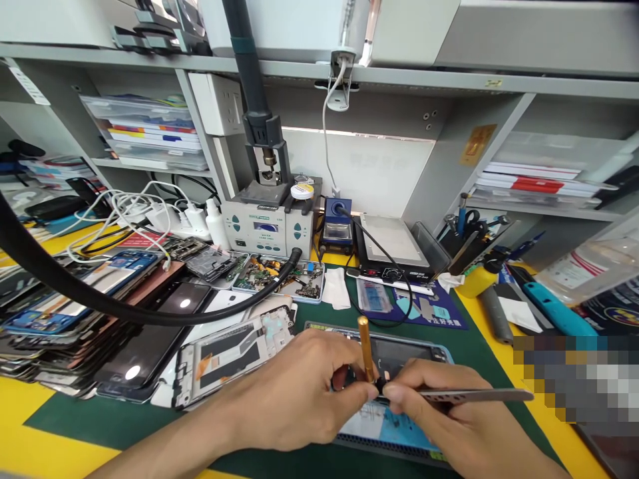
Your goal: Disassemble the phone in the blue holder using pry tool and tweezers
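My left hand is closed in a pinch, with a gold-coloured screwdriver standing almost upright at its fingertips. Against those fingertips, my right hand pinches a small black part, too small to name. Tucked through the right hand, metal tweezers point out to the right. Both hands are over an opened phone with a dark inside and a blue edge. Below them lies a light blue surface, partly covered by the fingers.
Left of my hands lie a bare phone frame and a stack of phone parts. A black hose arches across the left side. Behind stand a soldering station, a tray of circuit boards and a flat heating plate.
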`<state>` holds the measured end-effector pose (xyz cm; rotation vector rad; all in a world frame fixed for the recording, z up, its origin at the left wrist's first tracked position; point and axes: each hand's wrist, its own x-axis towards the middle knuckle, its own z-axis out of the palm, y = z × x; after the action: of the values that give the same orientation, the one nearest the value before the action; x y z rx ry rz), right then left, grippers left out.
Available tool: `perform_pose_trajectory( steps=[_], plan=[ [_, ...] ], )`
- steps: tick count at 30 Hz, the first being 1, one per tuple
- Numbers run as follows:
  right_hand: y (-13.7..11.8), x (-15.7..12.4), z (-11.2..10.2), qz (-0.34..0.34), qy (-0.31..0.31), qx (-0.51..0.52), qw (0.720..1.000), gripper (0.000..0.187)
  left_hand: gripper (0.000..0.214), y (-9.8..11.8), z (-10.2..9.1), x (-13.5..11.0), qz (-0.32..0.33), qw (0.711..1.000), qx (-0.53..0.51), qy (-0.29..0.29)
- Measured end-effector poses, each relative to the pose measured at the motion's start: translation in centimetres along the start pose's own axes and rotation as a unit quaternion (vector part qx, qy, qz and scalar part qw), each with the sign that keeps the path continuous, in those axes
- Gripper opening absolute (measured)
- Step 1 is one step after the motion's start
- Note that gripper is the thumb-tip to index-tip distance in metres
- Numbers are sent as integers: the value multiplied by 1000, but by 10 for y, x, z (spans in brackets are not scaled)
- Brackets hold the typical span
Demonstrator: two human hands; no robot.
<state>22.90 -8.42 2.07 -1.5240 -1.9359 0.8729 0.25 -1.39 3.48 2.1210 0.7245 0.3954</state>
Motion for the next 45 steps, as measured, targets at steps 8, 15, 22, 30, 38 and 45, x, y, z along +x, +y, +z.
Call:
perform_pose_trajectory(
  steps=[8, 15, 22, 30, 38, 45],
  plan=[
    [-2, 1, 0, 11, -7, -2, 1000, 36, 13, -3, 2, 1, -16, 1000, 9, 5],
    [-3, 2, -3, 28, -27, 13, 999, 32, 12, 2, -1, -1, 11, 999, 38, 3],
    [-5, 0, -3, 38, -30, 24, 999, 35, 12, 1, 1, -3, 14, 999, 38, 17],
    [-4, 1, -3, 37, -26, 20, 999, 35, 12, 4, 0, -3, 35, 998, 34, 28],
    [-1, -1, -2, 45, -32, 17, 998, 36, 9, 3, -1, -2, 18, 998, 53, 19],
    [-1, -1, -2, 33, -30, 7, 999, 36, 14, 2, 0, -1, 4, 998, 69, 15]
  ],
)
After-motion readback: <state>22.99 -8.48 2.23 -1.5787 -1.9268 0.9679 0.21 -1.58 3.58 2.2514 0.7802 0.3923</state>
